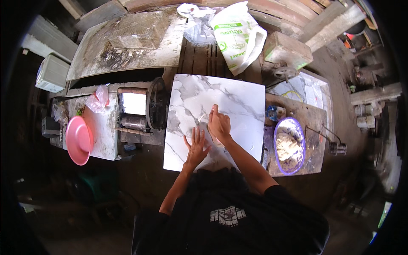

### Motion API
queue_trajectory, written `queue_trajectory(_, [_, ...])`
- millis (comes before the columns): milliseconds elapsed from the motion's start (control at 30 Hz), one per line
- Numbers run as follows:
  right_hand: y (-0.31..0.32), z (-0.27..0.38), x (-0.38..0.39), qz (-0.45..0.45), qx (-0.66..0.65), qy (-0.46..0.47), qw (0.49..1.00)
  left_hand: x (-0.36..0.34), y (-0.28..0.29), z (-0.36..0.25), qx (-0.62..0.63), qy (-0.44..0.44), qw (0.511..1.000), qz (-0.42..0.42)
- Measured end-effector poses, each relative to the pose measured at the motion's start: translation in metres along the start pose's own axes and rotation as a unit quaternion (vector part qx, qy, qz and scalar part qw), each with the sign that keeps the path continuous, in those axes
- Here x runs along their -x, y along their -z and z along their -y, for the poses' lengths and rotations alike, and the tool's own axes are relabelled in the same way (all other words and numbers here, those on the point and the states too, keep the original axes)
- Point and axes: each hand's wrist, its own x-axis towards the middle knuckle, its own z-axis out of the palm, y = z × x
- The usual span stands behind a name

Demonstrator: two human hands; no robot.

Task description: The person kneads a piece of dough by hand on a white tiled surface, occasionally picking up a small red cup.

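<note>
A square white board with grey marble veining [238,95] lies in front of me. On its near half my left hand [196,148] rests flat, palm down with fingers spread. Just ahead and to its right, my right hand [219,124] is curled closed over the board, one finger pointing away from me. What it holds, if anything, is hidden under the fingers. A faint pale smear shows on the surface beside the right knuckles, too small to name.
At right, a purple-rimmed basin [302,158] holds a pale doughy mass [287,145]. A hand-cranked roller machine with a wheel [156,104] stands left of the board. Farther left is a pink basin [79,141]. Behind lie a white-green plastic bag [238,38] and a wire rack [138,35].
</note>
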Motion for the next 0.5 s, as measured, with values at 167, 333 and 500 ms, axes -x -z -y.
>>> queue_trajectory(167, [-0.006, -0.006, -0.022, 0.096, -0.002, -0.074, 0.993, -0.006, -0.002, 0.0, -0.018, 0.028, 0.998, -0.051])
queue_trajectory(333, [-0.01, -0.063, -0.043, -0.052, -0.296, -0.132, 0.944, -0.037, -0.001, 0.005, -0.011, -0.009, 0.996, -0.092])
queue_trajectory(500, [0.014, -0.059, -0.012, -0.164, -0.208, -0.181, 0.947, -0.049, 0.0, 0.013, 0.007, -0.016, 0.997, -0.076])
